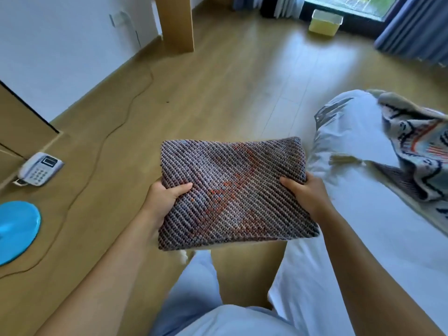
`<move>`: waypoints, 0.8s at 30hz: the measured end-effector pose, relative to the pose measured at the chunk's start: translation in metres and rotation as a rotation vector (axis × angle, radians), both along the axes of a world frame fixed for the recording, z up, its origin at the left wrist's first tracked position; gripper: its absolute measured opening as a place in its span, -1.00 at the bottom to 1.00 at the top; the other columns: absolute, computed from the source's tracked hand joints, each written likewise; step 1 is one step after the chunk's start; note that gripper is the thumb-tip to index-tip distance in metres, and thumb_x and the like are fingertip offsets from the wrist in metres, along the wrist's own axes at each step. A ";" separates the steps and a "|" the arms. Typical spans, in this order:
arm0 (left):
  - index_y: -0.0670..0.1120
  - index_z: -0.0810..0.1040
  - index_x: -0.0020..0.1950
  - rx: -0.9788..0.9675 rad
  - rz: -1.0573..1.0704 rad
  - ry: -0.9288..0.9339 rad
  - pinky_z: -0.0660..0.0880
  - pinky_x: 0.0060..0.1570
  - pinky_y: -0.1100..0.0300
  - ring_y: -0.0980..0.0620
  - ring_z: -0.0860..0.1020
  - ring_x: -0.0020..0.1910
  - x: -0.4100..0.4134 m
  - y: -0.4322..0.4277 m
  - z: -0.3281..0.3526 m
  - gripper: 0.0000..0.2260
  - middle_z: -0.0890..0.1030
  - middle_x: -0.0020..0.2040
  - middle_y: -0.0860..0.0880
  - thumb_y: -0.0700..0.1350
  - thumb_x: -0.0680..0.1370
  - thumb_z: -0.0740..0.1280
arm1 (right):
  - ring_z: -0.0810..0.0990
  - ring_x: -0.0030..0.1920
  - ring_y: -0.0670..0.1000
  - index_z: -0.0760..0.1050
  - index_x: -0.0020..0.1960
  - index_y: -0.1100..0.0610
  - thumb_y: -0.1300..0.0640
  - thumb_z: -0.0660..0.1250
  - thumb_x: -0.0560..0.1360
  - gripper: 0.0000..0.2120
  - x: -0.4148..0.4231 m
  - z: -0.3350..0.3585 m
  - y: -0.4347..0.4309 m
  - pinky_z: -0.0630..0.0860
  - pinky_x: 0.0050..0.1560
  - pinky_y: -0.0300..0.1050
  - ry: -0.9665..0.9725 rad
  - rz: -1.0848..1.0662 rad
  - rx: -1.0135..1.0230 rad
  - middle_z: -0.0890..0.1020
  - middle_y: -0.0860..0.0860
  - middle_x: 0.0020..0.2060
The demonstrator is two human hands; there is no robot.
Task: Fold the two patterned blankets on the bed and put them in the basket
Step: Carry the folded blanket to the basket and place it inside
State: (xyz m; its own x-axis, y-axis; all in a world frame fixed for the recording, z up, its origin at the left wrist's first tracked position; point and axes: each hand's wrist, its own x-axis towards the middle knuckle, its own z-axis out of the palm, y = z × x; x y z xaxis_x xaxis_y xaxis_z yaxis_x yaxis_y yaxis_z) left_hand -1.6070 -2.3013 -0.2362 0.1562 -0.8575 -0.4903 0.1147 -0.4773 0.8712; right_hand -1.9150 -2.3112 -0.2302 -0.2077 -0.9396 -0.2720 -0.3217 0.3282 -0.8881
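A folded knitted blanket (232, 190), dark grey-purple with orange patches, is held flat in the air over the floor beside the bed. My left hand (164, 200) grips its left edge, thumb on top. On the opposite edge my right hand (305, 192) holds it the same way. The second patterned blanket (417, 144), pale with dark blue and orange motifs, lies crumpled and unfolded on the bed (363, 214) at the right. A pale yellow-green basket (324, 23) stands on the floor far ahead by the window.
Wooden floor stretches ahead to the basket. A thin cable (104, 141) snakes along the floor at left. A white telephone (40, 172) and a blue round disc (17, 231) lie at the left. A wooden post (177, 23) stands by the wall. Blue curtains (417, 27) hang top right.
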 end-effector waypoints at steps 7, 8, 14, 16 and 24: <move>-0.13 0.47 0.16 0.025 -0.249 -0.052 0.53 0.03 -0.03 -0.12 0.61 -0.03 -0.029 -0.189 0.007 -0.63 0.62 0.05 -0.11 -0.19 0.40 0.47 | 0.63 -0.02 0.03 0.57 0.09 0.11 0.11 0.45 0.39 -0.71 -0.024 0.007 -0.119 0.55 0.11 0.04 0.004 -0.234 0.029 0.67 0.02 -0.04; -0.13 0.46 0.17 0.027 -0.282 -0.055 0.53 0.04 -0.04 -0.12 0.61 -0.02 -0.037 -0.216 0.007 -0.61 0.61 0.06 -0.11 -0.18 0.39 0.47 | 0.63 0.00 0.03 0.56 0.12 0.13 0.10 0.45 0.39 -0.69 -0.032 0.006 -0.136 0.54 0.12 0.04 0.005 -0.268 0.029 0.66 0.02 -0.03; -0.18 0.44 0.23 0.037 -0.405 -0.065 0.52 0.09 -0.08 -0.14 0.61 0.00 -0.105 -0.366 -0.003 -0.54 0.61 0.10 -0.14 -0.17 0.38 0.48 | 0.62 0.00 0.05 0.55 0.11 0.13 0.09 0.45 0.40 -0.68 -0.088 -0.006 -0.248 0.53 0.11 0.01 0.004 -0.409 0.038 0.66 0.06 0.00; -0.19 0.44 0.23 0.021 -0.418 -0.071 0.52 0.09 -0.04 -0.12 0.60 0.01 -0.132 -0.413 -0.001 -0.56 0.60 0.10 -0.14 -0.17 0.40 0.47 | 0.62 0.00 0.05 0.54 0.12 0.13 0.09 0.45 0.40 -0.68 -0.110 -0.007 -0.291 0.53 0.09 -0.02 -0.017 -0.427 0.031 0.66 0.06 0.02; -0.18 0.43 0.23 0.002 -0.412 -0.073 0.52 0.06 -0.01 -0.10 0.59 0.01 -0.213 -0.597 0.007 -0.59 0.59 0.11 -0.14 -0.17 0.43 0.44 | 0.62 0.02 0.07 0.52 0.17 0.17 0.07 0.46 0.38 -0.61 -0.196 -0.002 -0.481 0.53 0.16 0.09 -0.039 -0.419 0.056 0.65 0.05 0.03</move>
State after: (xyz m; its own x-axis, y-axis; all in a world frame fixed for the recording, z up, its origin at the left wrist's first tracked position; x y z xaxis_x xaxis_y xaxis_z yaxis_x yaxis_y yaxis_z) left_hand -1.8203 -2.8981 -0.2295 -0.1650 -0.8548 -0.4921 -0.1483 -0.4718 0.8692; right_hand -2.1112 -2.7927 -0.2324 -0.5570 -0.7597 -0.3356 -0.1163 0.4714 -0.8742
